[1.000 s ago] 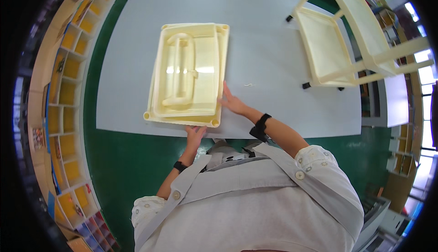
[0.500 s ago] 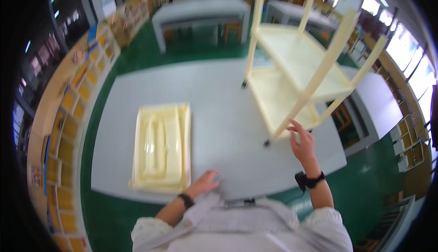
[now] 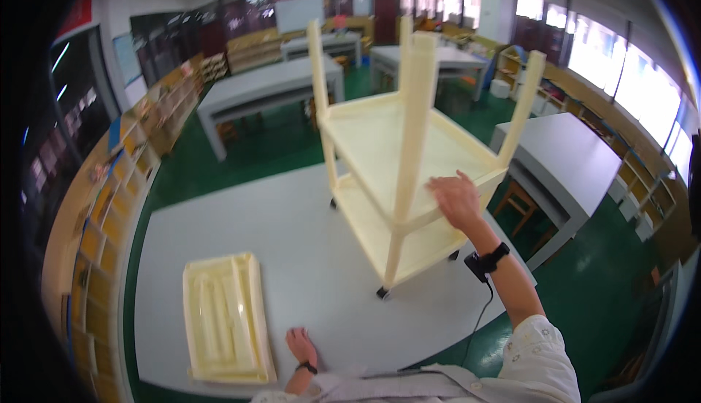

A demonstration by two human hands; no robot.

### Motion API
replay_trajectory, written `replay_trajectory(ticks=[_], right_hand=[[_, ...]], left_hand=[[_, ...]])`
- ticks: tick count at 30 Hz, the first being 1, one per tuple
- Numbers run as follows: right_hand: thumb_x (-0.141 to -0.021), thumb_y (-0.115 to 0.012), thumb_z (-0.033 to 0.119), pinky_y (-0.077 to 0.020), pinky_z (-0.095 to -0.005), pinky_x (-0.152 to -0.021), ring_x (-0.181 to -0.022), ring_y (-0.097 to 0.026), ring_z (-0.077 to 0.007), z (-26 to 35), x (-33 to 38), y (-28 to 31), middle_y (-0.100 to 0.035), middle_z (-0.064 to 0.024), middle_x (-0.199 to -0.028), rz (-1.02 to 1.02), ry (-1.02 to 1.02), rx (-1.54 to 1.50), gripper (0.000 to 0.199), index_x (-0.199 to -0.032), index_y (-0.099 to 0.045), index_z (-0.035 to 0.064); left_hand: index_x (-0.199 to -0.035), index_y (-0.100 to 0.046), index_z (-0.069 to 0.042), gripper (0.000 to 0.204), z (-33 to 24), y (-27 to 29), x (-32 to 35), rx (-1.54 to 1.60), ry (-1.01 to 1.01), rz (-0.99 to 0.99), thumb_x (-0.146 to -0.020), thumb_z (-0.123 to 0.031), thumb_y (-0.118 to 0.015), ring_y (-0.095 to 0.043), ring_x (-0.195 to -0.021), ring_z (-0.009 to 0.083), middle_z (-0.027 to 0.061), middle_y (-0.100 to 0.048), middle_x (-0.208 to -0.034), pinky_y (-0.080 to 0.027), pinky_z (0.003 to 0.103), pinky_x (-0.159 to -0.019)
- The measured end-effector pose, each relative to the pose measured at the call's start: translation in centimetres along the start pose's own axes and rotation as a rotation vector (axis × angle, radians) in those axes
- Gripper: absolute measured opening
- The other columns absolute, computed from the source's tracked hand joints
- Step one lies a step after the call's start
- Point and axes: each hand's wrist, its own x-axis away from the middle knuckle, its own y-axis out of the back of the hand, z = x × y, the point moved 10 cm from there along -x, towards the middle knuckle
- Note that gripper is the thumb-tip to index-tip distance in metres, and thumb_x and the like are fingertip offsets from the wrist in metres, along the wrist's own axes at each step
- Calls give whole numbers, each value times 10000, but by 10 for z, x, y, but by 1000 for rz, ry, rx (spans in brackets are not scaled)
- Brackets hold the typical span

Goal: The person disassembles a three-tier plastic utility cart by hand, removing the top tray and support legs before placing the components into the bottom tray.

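A cream plastic cart [image 3: 353, 144] stands upright on the table, with two shelves, posts rising above the upper one and small black casters. My right hand [image 3: 457, 200] reaches over the near rim of its upper shelf, beside the nearest post, fingers stretched out and seemingly touching the shelf. Down at the table's near edge, my left hand [image 3: 301, 345] lies on the surface with its fingers extended, holding nothing. To the left of that hand is a loose cream tray-like panel [image 3: 223, 315] with raised ribs and a rim.
The grey table [image 3: 292, 250] carries both cream pieces. Another grey table [image 3: 566, 151] with a wooden stool [image 3: 517, 208] beneath stands at the right. Low shelving [image 3: 102, 257] lines the left wall. A cable hangs from my right wristband [image 3: 487, 261].
My right hand has gone from beside the cart's lower shelf up to its upper shelf. The view has shifted upward and right, and the left hand stays low by the table edge.
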Motion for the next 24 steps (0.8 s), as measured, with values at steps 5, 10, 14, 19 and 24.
replay_trajectory(ticks=[5,10,14,19,24], right_hand=[[-782,-485,97,-414,-350,-639,-637,-553,-240,-5,6,12,-621,-65,-681,-481,0,-141,185,-658,-621,90],[-827,-417,77,-364,-313,-550,-516,-497,-188,-2,8,55,-551,-23,-549,-595,26,-95,320,-544,-568,85],[-837,-428,121,-360,-292,-546,-511,-501,-166,10,1,56,-559,-5,-559,-543,-34,-36,327,-541,-565,100],[-826,-472,175,-325,-271,-520,-506,-491,-128,68,-18,82,-560,42,-580,-564,8,49,287,-553,-547,129],[-818,-478,173,-318,-274,-527,-529,-498,-139,100,-34,88,-550,35,-604,-526,40,56,237,-599,-559,129]], left_hand=[[-769,-525,-36,114,5,2,0,85,28,154,-800,-138,-566,-504,-762,326,141,-539,-762,-408,423,-671],[-812,-519,-53,109,-66,68,-39,277,-48,117,-814,-160,-536,-520,-749,303,126,-535,-784,-418,385,-663],[-857,-576,-41,99,-79,162,-69,273,61,-114,-808,-126,-574,-591,-747,252,110,-603,-807,-465,322,-665],[-886,-605,-4,210,31,203,-67,73,319,-12,-787,-189,-612,-613,-728,259,144,-633,-812,-483,316,-658],[-954,-596,11,328,31,186,-80,24,209,121,-821,-289,-587,-590,-863,287,181,-612,-927,-463,344,-752]])
